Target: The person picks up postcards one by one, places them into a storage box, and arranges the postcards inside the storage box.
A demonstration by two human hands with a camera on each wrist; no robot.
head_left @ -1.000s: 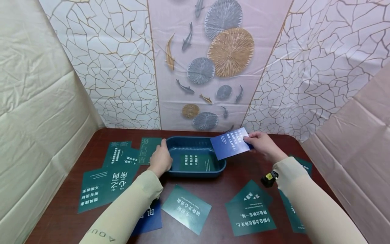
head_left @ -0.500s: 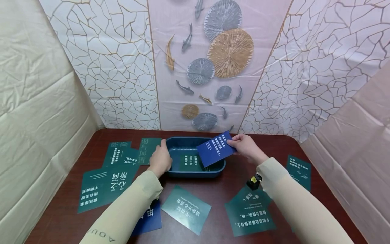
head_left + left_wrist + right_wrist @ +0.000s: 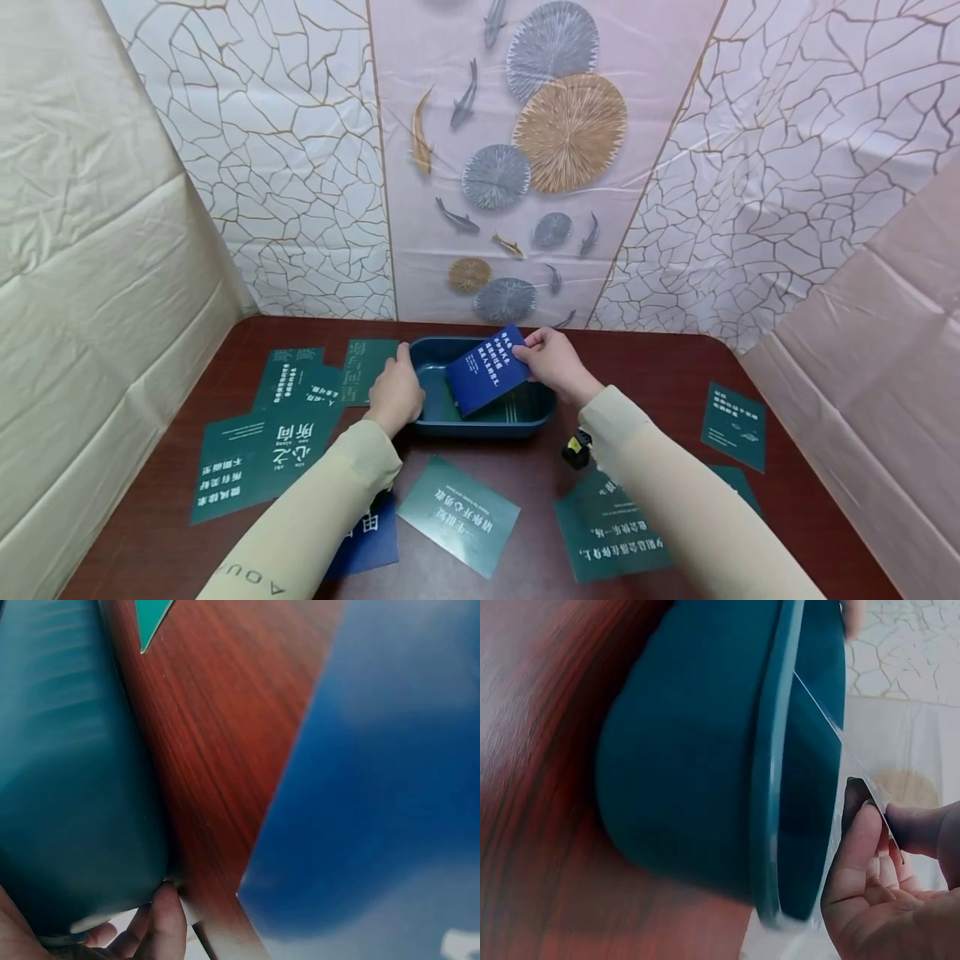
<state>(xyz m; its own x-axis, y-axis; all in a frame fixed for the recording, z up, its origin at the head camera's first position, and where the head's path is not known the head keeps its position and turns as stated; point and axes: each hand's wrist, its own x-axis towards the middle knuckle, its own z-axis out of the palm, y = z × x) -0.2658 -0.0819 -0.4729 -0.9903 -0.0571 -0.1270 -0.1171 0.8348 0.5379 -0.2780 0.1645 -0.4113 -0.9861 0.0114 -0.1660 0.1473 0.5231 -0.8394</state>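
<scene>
A dark teal plastic basin (image 3: 480, 428) stands near the back of the table, with a green card lying inside it, now mostly covered. My left hand (image 3: 396, 392) grips the basin's left end; in the left wrist view its fingers (image 3: 166, 922) curl at the basin's edge. Between thumb and fingers, my right hand (image 3: 555, 362) pinches the upper right corner of a blue card (image 3: 487, 372) with white writing. That card slants down into the basin, its lower end inside. In the right wrist view the card (image 3: 821, 705) appears edge-on, passing the basin's rim.
Green cards (image 3: 255, 458) overlap on the left, one (image 3: 367, 367) beside the basin. In front lie a green card (image 3: 459, 512) and a blue card (image 3: 378, 542) partly under my left arm. More green cards (image 3: 611, 533) lie front right, another (image 3: 735, 425) near the right edge.
My right hand has carried the blue card leftward, from above the basin's right end down into its middle, covering the green card. My left hand has stayed at the basin.
</scene>
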